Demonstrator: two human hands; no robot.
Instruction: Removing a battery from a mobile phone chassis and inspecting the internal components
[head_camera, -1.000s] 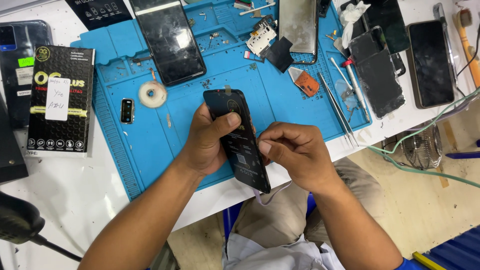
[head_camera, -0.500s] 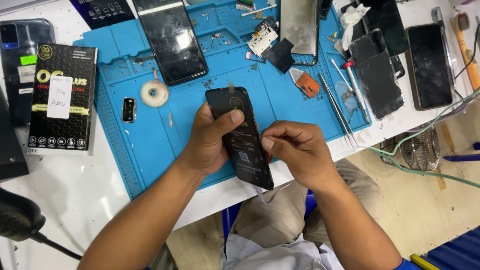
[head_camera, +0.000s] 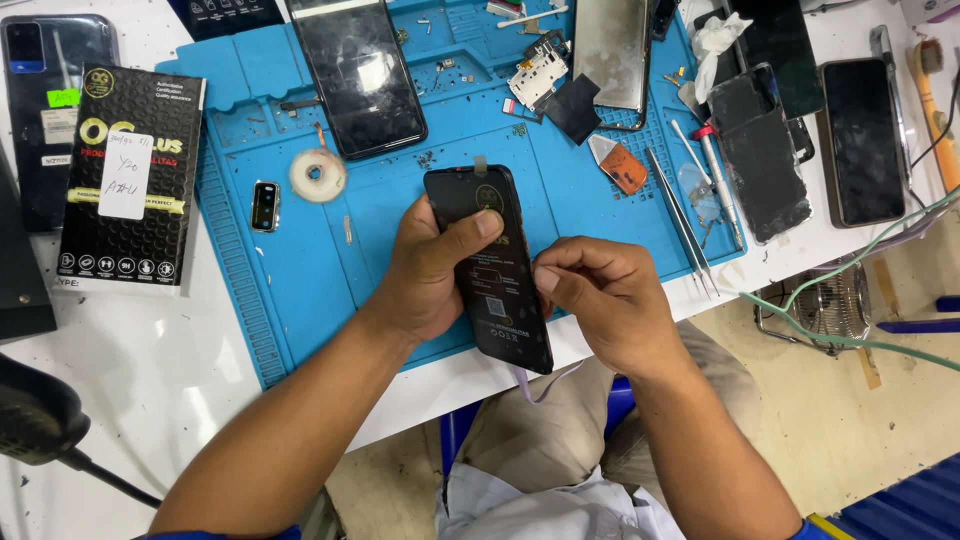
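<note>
Centrally, black labelled panel (head_camera: 492, 265) between hands.

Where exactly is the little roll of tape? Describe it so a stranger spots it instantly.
Start at the blue work mat on the white table. On its left half, just below the big dark phone, lies the tape roll. It is the only round, cream-white ring there, beside a small black camera part.

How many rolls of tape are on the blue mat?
1. The white tape roll lies flat on the blue mat, left of the dark panel held by the left hand and right hand. Clutter could hide others.
</note>
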